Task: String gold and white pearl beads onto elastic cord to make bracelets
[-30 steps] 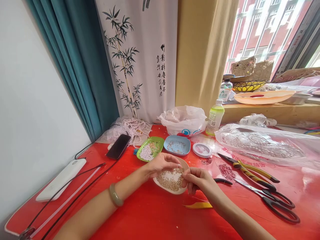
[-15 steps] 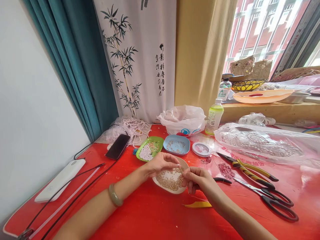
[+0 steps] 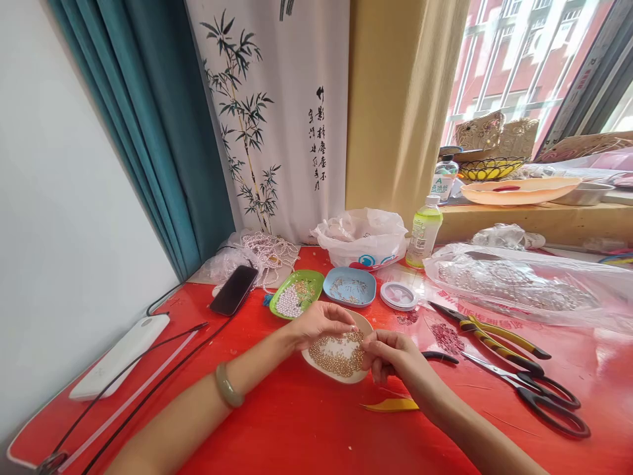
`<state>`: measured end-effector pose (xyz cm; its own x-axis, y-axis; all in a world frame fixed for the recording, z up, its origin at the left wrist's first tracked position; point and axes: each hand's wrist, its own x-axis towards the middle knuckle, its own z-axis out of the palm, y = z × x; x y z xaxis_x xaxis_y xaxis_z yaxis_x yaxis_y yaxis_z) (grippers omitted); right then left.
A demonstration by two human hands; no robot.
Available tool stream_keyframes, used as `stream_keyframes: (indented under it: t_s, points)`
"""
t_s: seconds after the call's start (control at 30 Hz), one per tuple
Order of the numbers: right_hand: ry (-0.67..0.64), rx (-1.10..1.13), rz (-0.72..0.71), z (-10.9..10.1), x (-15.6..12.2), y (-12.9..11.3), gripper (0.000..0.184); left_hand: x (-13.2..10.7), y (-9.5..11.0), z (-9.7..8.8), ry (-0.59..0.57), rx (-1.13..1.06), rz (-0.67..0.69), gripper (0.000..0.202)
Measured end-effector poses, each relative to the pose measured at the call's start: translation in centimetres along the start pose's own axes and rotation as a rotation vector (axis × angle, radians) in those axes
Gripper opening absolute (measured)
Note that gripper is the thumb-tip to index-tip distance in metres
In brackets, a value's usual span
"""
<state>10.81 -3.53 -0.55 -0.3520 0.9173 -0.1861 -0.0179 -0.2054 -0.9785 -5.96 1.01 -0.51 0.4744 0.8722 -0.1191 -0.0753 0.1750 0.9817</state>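
Note:
A small beige dish [image 3: 313, 362] full of tiny gold and white beads sits on the red table [image 3: 297, 429]. My left hand [image 3: 319, 323] hovers over its far rim, fingertips pinched together on something too small to name. My right hand [image 3: 390, 355] rests at the dish's right edge, fingers curled in a pinch; what it holds is hidden. A green bangle [image 3: 227, 386] circles my left wrist.
Behind the dish stand a green dish [image 3: 297, 295] of pearls, a blue dish [image 3: 349, 287] and a round lid [image 3: 399, 296]. Yellow-handled pliers [image 3: 494, 333] and black scissors [image 3: 539, 394] lie right. A phone [image 3: 233, 289], power bank [image 3: 119, 356], cables, plastic bags and a bottle [image 3: 424, 232] surround them.

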Motion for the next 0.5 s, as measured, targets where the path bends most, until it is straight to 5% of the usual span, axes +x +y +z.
stream_keyframes:
  t_s: [0.5]
  points:
    - [0.019, -0.126, -0.100, 0.15, 0.15, 0.14, 0.023, 0.05, 0.18, 0.09, -0.010, 0.116, 0.078, 0.026]
